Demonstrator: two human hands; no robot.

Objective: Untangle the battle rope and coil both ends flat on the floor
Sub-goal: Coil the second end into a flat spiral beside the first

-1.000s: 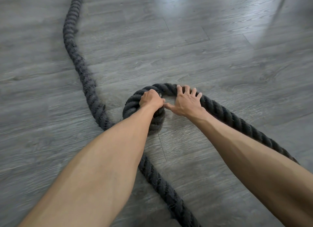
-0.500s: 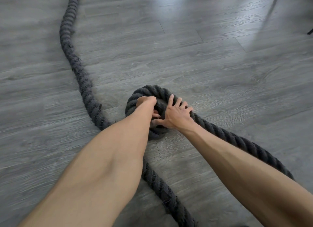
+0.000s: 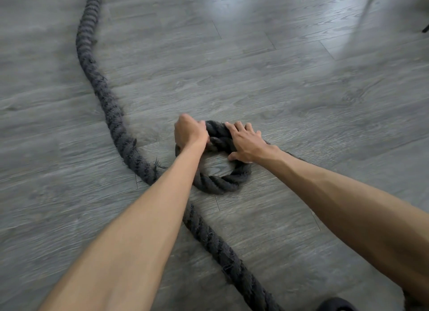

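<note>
Head view: a grey wood-plank floor [image 3: 290, 83] fills the frame, and across it a thick dark battle rope [image 3: 111, 115] is laid from 11 o'clock down to 5 o'clock, with a small loop [image 3: 222, 183] coiled flat just below centre. The loop's far side, at its 12 o'clock, is gripped by the closed left hand [image 3: 189, 133]. The right hand [image 3: 247, 143] is spread open and pressed on the loop at 2 o'clock.

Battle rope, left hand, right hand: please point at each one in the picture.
battle rope [image 3: 218, 183], head view, near side of the small loop.
left hand [image 3: 189, 132], head view, back of the fist.
right hand [image 3: 247, 143], head view, back of the hand.
</note>
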